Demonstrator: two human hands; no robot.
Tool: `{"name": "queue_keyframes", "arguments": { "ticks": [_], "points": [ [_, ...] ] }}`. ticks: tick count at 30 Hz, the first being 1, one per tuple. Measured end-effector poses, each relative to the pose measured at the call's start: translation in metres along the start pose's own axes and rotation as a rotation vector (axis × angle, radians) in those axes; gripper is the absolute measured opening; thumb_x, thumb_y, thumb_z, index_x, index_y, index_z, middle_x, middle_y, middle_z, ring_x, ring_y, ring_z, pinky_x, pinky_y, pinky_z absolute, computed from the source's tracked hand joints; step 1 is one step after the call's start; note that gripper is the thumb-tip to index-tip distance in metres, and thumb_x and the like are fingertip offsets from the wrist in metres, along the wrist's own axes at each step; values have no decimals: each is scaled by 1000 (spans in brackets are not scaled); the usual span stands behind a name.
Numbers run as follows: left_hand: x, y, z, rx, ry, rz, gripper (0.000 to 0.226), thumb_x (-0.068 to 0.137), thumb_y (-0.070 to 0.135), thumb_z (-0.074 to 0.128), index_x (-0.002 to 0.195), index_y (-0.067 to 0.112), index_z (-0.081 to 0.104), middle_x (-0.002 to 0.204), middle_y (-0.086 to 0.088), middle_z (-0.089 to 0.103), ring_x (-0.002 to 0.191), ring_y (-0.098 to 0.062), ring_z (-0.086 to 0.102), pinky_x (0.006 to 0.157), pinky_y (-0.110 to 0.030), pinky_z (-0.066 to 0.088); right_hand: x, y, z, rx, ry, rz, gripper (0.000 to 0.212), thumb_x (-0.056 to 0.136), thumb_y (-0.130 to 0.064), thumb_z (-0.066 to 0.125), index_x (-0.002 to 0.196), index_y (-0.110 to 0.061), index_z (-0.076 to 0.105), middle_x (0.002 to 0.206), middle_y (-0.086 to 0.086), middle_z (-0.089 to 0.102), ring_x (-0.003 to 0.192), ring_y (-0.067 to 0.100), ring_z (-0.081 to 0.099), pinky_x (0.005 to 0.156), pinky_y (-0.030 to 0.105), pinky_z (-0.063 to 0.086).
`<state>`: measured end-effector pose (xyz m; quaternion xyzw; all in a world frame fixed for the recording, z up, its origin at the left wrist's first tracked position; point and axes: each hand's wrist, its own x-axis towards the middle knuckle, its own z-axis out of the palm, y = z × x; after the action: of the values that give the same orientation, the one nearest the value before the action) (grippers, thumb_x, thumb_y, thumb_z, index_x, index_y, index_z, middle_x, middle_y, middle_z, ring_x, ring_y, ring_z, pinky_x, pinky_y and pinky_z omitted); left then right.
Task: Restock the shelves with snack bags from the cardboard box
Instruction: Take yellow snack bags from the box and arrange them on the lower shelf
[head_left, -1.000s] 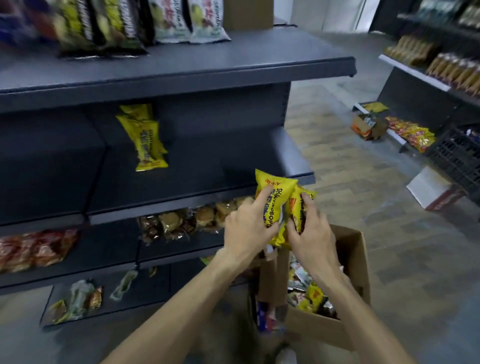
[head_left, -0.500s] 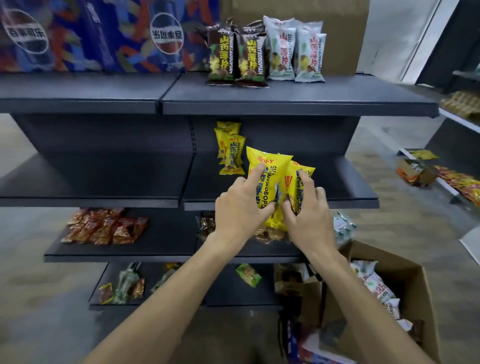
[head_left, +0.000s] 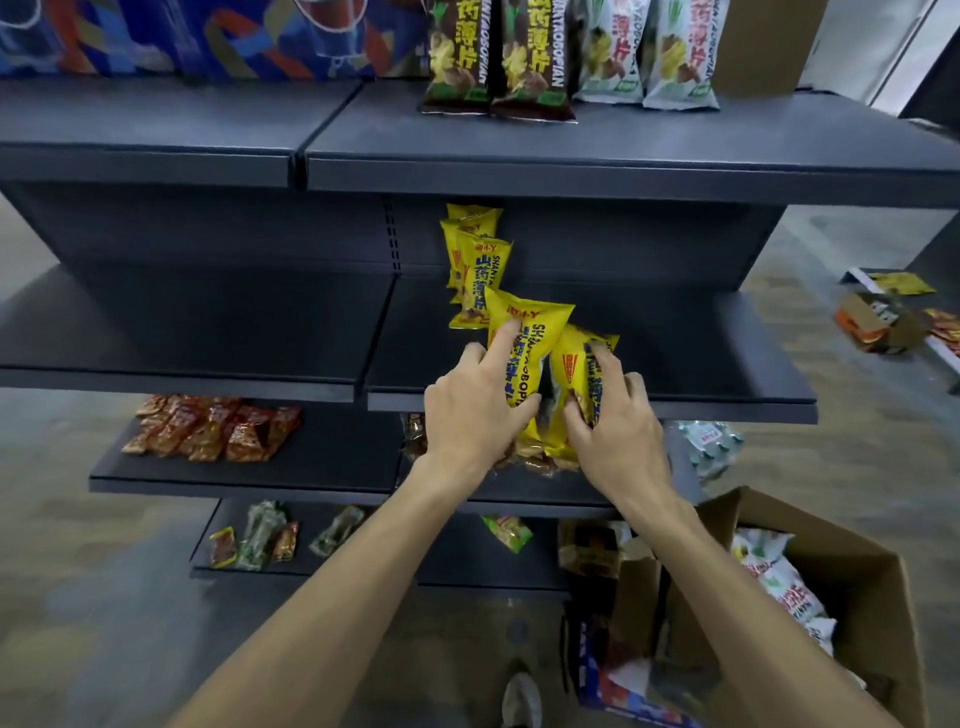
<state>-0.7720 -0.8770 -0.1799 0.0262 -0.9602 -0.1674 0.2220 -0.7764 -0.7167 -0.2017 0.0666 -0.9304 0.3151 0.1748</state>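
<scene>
Two yellow snack bags (head_left: 540, 364) stand upright, side by side, gripped by the left hand (head_left: 475, 410) and right hand (head_left: 618, 431). More yellow bags (head_left: 475, 270) stand just beyond. The open cardboard box (head_left: 857, 587) sits below the right hand.
</scene>
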Motion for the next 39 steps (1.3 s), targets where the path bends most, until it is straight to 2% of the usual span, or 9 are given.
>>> {"name": "queue_keyframes", "arguments": {
  "ticks": [4,7,10,14,21,28,31,36,39],
  "points": [
    [46,-11,36,49,6,-59,77,80,53,67,145,36,29,116,-3,59,82,-34,67,61,-39,50,43,32,18,32,-45,-14,65,92,-32,58,147,-33,24,112,9,47,87,27,53,67,34,42],
    [75,-17,69,130,53,-85,74,81,50,67,146,31,34,117,-4,56,82,-32,67,53,-36,47,79,54,34,36,-85,-24,65,93,-32,55,148,-33,21,122,11,44,98,33,53,73,34,44],
    [101,-22,103,94,25,-117,73,87,46,63,148,32,27,123,-7,48,97,-32,62,59,-42,51,119,71,60,18,-85,-63,62,95,-34,52,150,-30,23,119,11,42,100,32,51,75,34,44],
    [130,-35,135,51,48,-146,75,86,46,64,149,32,26,119,-7,46,94,-33,60,58,-43,51,183,84,107,-67,-52,-164,63,97,-33,51,153,-26,22,114,15,42,100,34,49,76,40,49],
    [143,-64,172,104,110,-104,69,83,50,64,142,27,36,112,-12,49,91,-30,59,43,-38,51,278,82,172,-87,49,-106,60,97,-20,49,152,-32,26,119,17,39,109,36,41,87,42,43],
    [148,-78,181,35,101,-136,78,82,56,65,145,27,30,113,-12,45,99,-29,54,47,-36,49,302,78,208,-49,90,-174,69,89,-6,54,150,-30,31,117,17,37,109,34,41,88,41,43],
    [150,-83,183,-12,82,-104,80,84,57,63,147,25,26,113,-12,43,99,-30,53,49,-37,50,307,74,219,-16,113,-204,77,78,8,46,146,-27,36,117,19,38,106,35,43,93,43,42],
    [147,-88,185,-49,82,-56,80,87,53,64,149,25,21,115,-16,43,100,-30,51,53,-41,54,319,82,237,-125,50,-191,71,81,5,52,143,-27,38,130,12,23,118,39,40,102,41,39],
    [150,-89,184,-55,72,-72,80,87,52,64,149,27,20,114,-16,42,99,-31,51,51,-40,54,322,82,237,-119,43,-227,55,87,1,54,140,-13,47,134,10,25,116,40,42,103,42,39]
  ]
}}
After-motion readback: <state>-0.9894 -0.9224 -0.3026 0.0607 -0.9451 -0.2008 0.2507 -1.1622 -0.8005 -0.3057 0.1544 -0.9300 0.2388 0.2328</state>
